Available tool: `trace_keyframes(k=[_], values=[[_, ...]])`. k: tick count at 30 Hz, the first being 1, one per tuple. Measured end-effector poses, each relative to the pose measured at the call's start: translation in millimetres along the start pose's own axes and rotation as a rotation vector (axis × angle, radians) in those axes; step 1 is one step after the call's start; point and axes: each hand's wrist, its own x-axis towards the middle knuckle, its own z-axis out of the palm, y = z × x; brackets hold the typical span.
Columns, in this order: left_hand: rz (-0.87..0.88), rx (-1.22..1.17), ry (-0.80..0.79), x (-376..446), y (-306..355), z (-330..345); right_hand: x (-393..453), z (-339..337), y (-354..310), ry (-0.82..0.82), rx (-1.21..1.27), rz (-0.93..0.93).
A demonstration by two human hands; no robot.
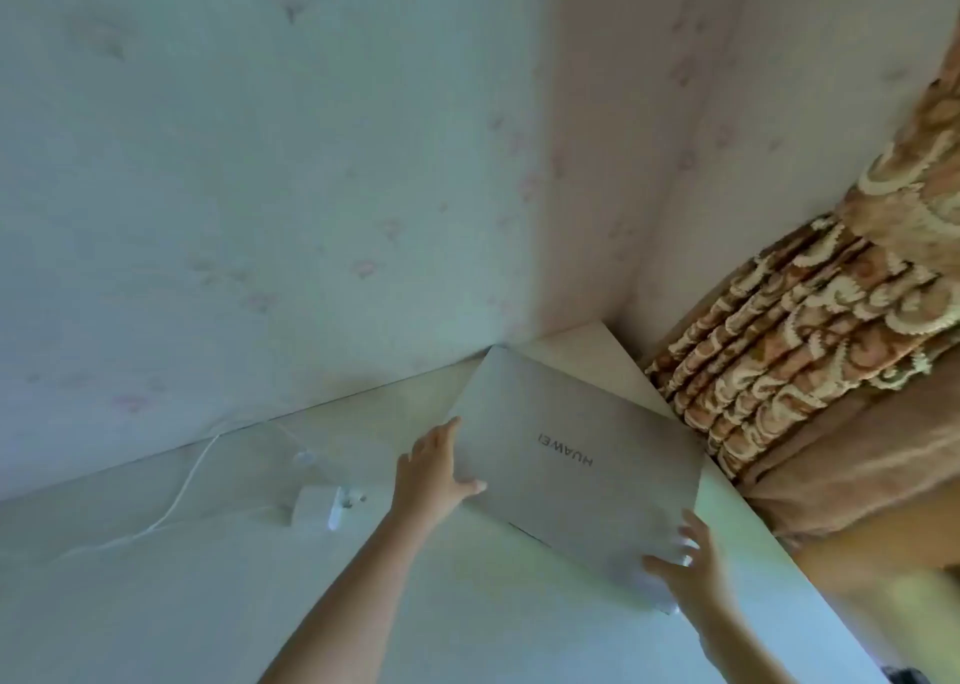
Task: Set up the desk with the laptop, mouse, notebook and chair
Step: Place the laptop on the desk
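A closed silver laptop [582,470] lies at an angle on the white desk [457,616], near the back right corner by the wall. My left hand [436,470] rests against the laptop's left edge, fingers straight along it and thumb lying on the lid. My right hand [685,569] is at the laptop's near right corner with its fingers spread and blurred. A pale rounded blur [636,577] sits under that hand; I cannot tell what it is. No notebook or chair is in view.
A white power adapter [317,512] lies on the desk left of the laptop, its white cable [182,486] curving off to the left. Patterned walls close the desk's back and right sides. A brown patterned curtain [810,351] hangs bunched at the right.
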Motion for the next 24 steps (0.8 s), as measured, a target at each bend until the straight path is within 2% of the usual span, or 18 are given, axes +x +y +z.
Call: trace_keyframes(k=[2,5,11,16,24], values=[[-0.063,-0.027,-0.034,15,-6,5,11,0,0,0.059,0.006,0.051],[-0.102,-0.087,-0.119,32,-9,13,19,2,-7,0.037,0.126,0.109],[-0.173,-0.147,-0.065,52,5,20,30,0,-14,0.098,0.436,0.237],[-0.277,-0.311,-0.073,61,-2,11,28,3,-17,0.099,0.487,0.277],[-0.39,-0.684,-0.051,43,-55,12,22,5,-15,0.061,0.549,0.298]])
